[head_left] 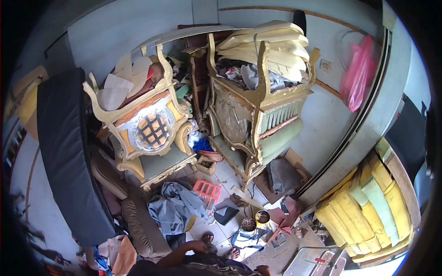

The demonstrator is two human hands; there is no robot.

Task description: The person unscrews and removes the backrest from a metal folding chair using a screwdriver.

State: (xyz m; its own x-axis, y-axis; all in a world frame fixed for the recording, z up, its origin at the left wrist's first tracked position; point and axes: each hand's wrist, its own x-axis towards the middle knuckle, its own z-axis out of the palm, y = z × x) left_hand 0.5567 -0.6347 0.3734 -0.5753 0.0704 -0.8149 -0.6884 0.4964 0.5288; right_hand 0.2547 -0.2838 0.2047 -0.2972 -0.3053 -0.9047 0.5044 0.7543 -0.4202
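My left hand (pixel 199 246) is low in the middle of the view, in front of my body, with the forearm bent across. A small greyish thing shows beside its fingers, but I cannot make out whether they hold it. At the lower edge, my right hand (pixel 263 270) is partly in view near a worn board-like surface (pixel 271 257); its fingers are too small and cut off to read. Between the feet and the chairs lies a crumpled grey-blue cloth (pixel 174 208). Nearby are a pink plastic crate (pixel 207 190), a yellow can (pixel 262 217) and a tin of small pieces (pixel 248 224).
Two upturned gold-framed armchairs (pixel 152 131) (pixel 258 106) stand at the back, piled with foam and fabric. A long black cushion (pixel 69 156) leans at left beside brown cushions (pixel 142 225). Yellow foam seating (pixel 363 211) stands at right. A pink bag (pixel 358 76) hangs on the wall.
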